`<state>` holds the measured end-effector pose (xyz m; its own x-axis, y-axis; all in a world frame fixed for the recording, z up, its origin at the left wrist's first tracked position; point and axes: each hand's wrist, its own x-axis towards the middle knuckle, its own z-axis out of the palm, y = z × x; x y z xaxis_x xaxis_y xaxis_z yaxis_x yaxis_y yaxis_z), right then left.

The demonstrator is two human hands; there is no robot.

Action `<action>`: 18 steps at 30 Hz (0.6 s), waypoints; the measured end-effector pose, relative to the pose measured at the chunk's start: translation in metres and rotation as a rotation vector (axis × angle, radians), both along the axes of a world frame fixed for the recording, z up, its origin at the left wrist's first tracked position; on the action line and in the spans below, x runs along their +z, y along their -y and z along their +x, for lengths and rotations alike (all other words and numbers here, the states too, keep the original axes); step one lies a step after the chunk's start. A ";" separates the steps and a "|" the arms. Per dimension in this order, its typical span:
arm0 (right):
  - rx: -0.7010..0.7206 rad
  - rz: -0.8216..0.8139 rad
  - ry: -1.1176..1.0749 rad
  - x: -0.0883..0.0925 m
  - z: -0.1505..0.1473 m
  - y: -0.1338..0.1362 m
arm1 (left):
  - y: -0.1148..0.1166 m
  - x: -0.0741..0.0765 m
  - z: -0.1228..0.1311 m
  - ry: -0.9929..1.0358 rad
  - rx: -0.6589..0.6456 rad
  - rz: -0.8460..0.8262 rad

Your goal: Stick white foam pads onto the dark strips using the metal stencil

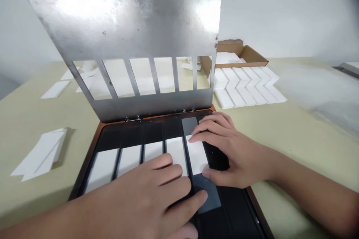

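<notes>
My left hand [146,198] comes in from the lower left and lies across the lower ends of several white rectangular strips [129,160]. These strips sit side by side in the lanes of a black tray [123,134] with an orange-brown rim. My right hand [227,153] covers the rightmost white strip [197,155], with fingertips near its top and thumb at its lower end. A dark grey slip [206,194] lies under my left forefinger. A slotted steel plate [117,33] stands raised on hinges at the tray's far edge.
An open cardboard box [241,54] holds white pieces beyond the plate, and rows of white strips [244,86] lie overlapped before it. Folded white sheets [42,155] lie on the pale green table [294,130] at left. More white pieces [56,89] lie farther back.
</notes>
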<state>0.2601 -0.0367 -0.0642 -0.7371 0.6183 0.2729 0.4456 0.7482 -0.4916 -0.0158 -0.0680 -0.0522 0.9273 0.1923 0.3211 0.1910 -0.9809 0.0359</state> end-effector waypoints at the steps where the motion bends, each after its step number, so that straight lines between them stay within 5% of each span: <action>1: 0.002 0.000 0.001 0.000 0.000 0.000 | 0.000 0.000 0.000 0.001 0.001 0.001; 18: -0.003 -0.016 0.018 0.000 0.001 0.000 | 0.000 0.002 0.001 0.021 -0.004 -0.005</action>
<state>0.2607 -0.0367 -0.0639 -0.7398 0.6248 0.2498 0.4570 0.7390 -0.4949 -0.0150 -0.0680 -0.0507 0.9212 0.1900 0.3394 0.1861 -0.9815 0.0446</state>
